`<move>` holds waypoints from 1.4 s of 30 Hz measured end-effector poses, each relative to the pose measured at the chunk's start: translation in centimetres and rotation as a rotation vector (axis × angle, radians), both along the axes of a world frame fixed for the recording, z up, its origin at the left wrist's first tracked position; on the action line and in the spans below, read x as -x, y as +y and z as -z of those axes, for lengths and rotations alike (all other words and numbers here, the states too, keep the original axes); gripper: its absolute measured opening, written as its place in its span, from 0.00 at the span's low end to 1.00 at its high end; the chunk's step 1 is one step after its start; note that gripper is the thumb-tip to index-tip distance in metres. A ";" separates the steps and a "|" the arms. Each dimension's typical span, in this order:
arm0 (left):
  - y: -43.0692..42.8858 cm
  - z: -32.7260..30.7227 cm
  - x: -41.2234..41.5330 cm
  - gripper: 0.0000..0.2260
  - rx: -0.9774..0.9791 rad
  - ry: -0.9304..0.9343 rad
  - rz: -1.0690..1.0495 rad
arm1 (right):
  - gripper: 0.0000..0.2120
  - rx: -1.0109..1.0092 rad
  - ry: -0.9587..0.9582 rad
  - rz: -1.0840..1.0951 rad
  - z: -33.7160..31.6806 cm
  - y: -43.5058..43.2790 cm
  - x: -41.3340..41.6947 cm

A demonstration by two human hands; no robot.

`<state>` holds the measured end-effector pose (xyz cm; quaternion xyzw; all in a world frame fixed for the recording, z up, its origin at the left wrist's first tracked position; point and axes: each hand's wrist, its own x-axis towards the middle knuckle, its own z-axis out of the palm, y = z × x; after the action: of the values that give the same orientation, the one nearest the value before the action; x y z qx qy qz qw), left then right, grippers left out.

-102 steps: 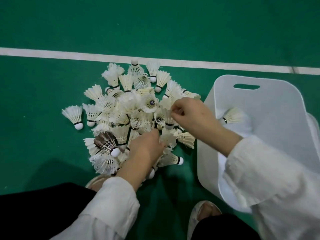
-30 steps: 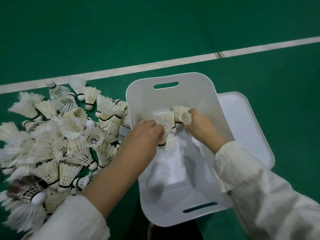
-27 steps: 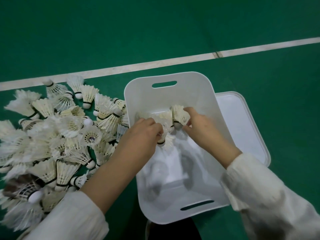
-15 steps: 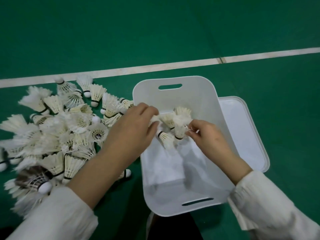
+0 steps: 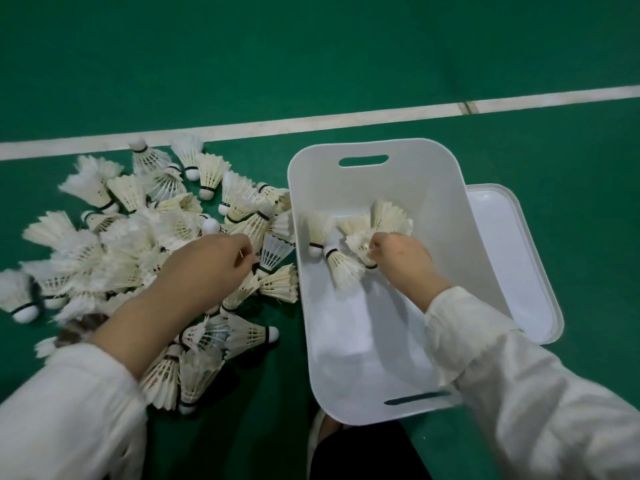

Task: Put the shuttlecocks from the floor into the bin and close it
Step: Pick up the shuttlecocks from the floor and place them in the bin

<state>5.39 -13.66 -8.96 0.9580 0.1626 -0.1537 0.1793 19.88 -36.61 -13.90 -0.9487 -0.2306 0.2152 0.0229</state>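
Note:
A big pile of white feather shuttlecocks (image 5: 145, 244) lies on the green floor at the left. To its right stands the white plastic bin (image 5: 446, 188), open, with several shuttlecocks (image 5: 341, 268) lying in its far half. My left hand (image 5: 207, 268) is knuckles-up over the pile's right edge. Its fingers curl down among the feathers, and the fingertips are hidden. My right hand (image 5: 398, 252) is inside the bin and pinches a shuttlecock (image 5: 362, 249) against the others there.
The bin's white lid (image 5: 512, 258) lies flat on the floor against the bin's right side. A white court line (image 5: 311, 123) runs across the floor behind the pile and bin. My knees and a shoe show at the bottom edge.
My left hand has left the bin and gone back left onto the pile. My right hand stays in the bin with the dropped shuttlecocks.

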 end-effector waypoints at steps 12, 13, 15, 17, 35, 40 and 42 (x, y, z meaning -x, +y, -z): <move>7.3 -8.1 -0.8 0.08 -0.063 0.199 0.433 | 0.12 -0.170 -0.105 -0.250 -13.8 8.7 4.0; 8.0 -8.6 -0.2 0.08 -0.078 0.201 0.454 | 0.12 -0.187 -0.102 -0.283 -14.5 10.2 4.8; 9.5 -9.0 1.2 0.09 -0.099 0.186 0.467 | 0.12 -0.213 -0.089 -0.342 -14.7 13.0 6.7; 11.4 -8.7 2.7 0.09 -0.114 0.167 0.444 | 0.12 -0.201 -0.056 -0.390 -13.3 15.6 8.4; 13.7 8.2 11.1 0.22 -0.101 -0.125 0.255 | 0.11 -0.108 -0.021 -0.185 1.5 22.6 13.4; 14.0 7.4 11.7 0.06 -0.123 -0.362 0.182 | 0.13 -0.263 -0.137 -0.173 -0.1 21.4 15.0; 14.0 7.0 12.1 0.03 -0.094 -0.463 0.148 | 0.12 -0.325 -0.194 -0.175 -1.0 21.3 15.6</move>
<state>-6.73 0.36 -15.95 0.9843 0.0534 0.0648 0.1555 4.29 -15.30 -12.92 -0.9250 -0.3451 0.0842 0.1345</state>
